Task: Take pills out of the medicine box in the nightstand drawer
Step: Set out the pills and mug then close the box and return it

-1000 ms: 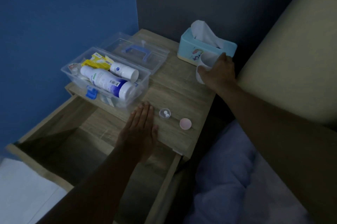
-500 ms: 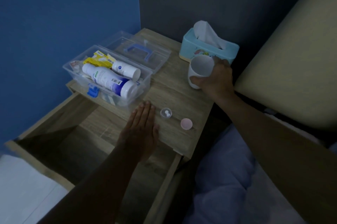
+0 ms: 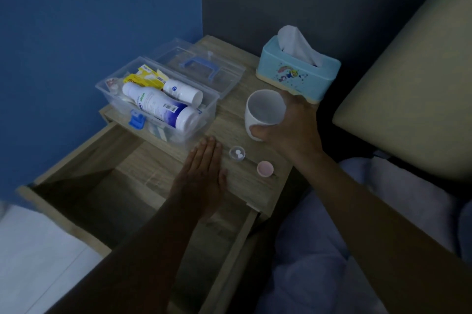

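Note:
The clear medicine box (image 3: 207,109) stands open on the nightstand top (image 3: 229,122), holding white bottles (image 3: 161,106) and yellow packets. Its lid with a blue handle (image 3: 201,68) lies behind it. Two white pills sit in a small clear cap (image 3: 237,153) near the front edge, with a pink cap (image 3: 265,168) to its right. My left hand (image 3: 204,175) lies flat, palm down, on the top just left of the pills. My right hand (image 3: 293,127) grips a white cup (image 3: 264,111), upright, right of the box.
The nightstand drawer (image 3: 84,186) stands pulled out below the top, its inside dark. A light blue tissue box (image 3: 297,73) sits at the back right. A beige headboard (image 3: 408,83) and pale bedding (image 3: 344,249) lie to the right; a blue wall is at the left.
My right hand has brought the white cup from beside the tissue box toward me and turned it upright. My left hand has stayed flat in place.

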Motion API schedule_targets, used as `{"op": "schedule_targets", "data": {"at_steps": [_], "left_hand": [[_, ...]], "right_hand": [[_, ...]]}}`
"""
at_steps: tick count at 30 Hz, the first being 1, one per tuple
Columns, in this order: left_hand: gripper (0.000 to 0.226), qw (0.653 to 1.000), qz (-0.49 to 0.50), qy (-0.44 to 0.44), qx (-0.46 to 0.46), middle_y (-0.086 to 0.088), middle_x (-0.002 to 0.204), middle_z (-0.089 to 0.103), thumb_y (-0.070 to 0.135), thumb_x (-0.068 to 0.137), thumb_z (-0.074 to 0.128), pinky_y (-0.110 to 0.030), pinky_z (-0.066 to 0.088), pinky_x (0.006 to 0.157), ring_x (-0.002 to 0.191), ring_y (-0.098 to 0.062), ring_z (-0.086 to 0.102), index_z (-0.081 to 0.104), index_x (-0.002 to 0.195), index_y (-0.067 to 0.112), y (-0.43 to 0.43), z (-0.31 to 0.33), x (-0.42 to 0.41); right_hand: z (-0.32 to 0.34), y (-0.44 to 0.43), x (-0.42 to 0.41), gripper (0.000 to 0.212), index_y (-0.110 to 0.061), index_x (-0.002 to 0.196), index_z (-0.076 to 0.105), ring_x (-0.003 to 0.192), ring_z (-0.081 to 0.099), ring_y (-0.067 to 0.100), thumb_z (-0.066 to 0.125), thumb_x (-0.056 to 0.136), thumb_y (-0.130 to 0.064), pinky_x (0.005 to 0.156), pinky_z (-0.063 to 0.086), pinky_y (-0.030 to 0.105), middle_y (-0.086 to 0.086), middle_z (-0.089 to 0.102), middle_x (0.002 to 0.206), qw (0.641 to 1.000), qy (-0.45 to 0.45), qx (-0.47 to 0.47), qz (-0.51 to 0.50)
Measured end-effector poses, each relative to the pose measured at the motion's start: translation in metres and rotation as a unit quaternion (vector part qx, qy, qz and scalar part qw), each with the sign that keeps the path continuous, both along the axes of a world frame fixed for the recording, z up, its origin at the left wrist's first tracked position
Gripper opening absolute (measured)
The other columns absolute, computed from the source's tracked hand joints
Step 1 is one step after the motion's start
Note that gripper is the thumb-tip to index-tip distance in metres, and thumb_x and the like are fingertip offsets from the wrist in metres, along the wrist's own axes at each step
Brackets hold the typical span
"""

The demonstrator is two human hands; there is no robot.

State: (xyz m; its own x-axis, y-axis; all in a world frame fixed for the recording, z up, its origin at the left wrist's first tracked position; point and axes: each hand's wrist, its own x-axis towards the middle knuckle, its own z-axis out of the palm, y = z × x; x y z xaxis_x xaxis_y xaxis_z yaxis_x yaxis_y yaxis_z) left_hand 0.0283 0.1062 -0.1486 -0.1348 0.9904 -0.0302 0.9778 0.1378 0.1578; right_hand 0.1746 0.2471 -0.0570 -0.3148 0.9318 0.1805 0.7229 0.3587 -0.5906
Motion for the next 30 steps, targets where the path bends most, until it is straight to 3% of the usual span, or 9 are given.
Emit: {"op": "schedule_targets", "data": {"at_steps": [4,15,23,26,30], "left_hand": [[0.066,1.000,0.000,-0.001,0.006,-0.015,0.165,0.011,0.042,0.101,0.013,-0.041,0.013,0.124,0.154,-0.023,0.007,0.013,0.157,0.007,0.000,-0.003,0.000],[0.065,1.000,0.004,-0.013,0.004,-0.013,0.166,0.006,0.042,0.102,0.015,-0.040,0.009,0.125,0.154,-0.022,0.002,0.009,0.158,0.009,0.000,-0.001,0.000],[0.065,1.000,0.004,0.002,-0.008,-0.013,0.166,0.004,0.042,0.102,0.013,-0.039,0.004,0.125,0.154,-0.022,0.001,0.006,0.158,0.009,0.001,-0.002,-0.001],[0.065,1.000,0.000,-0.014,-0.018,-0.014,0.166,0.004,0.043,0.103,0.015,-0.041,0.007,0.125,0.154,-0.023,0.001,0.006,0.158,0.009,0.001,0.001,-0.003],[0.067,0.997,-0.007,-0.077,-0.031,-0.013,0.166,0.000,0.038,0.103,0.027,-0.039,0.002,0.125,0.154,-0.024,-0.002,0.003,0.158,0.008,-0.002,0.012,-0.005]], "right_hand": [[0.000,-0.006,0.001,0.083,-0.018,0.129,0.057,0.110,0.059,0.019,0.086,0.056,-0.045,0.088,0.053,0.033,0.004,0.061,0.122,1.000,-0.011,-0.005,0.001],[-0.011,-0.012,0.005,0.083,-0.019,0.131,0.055,0.109,0.057,0.020,0.085,0.058,-0.042,0.078,0.040,0.026,0.004,0.055,0.122,1.000,-0.010,-0.027,-0.012],[-0.019,-0.013,0.001,0.102,-0.013,0.149,0.033,0.121,0.049,0.026,0.079,0.065,-0.046,0.086,0.039,0.030,0.008,0.043,0.136,0.998,-0.051,-0.036,-0.022],[-0.019,-0.014,0.001,0.105,-0.012,0.152,0.028,0.125,0.047,0.026,0.079,0.067,-0.045,0.090,0.040,0.032,0.009,0.041,0.140,0.997,-0.049,-0.043,-0.030],[-0.009,-0.016,0.003,0.104,-0.013,0.148,0.034,0.126,0.048,0.026,0.084,0.063,-0.047,0.090,0.040,0.030,0.008,0.044,0.138,0.997,-0.046,-0.052,-0.027]]}}
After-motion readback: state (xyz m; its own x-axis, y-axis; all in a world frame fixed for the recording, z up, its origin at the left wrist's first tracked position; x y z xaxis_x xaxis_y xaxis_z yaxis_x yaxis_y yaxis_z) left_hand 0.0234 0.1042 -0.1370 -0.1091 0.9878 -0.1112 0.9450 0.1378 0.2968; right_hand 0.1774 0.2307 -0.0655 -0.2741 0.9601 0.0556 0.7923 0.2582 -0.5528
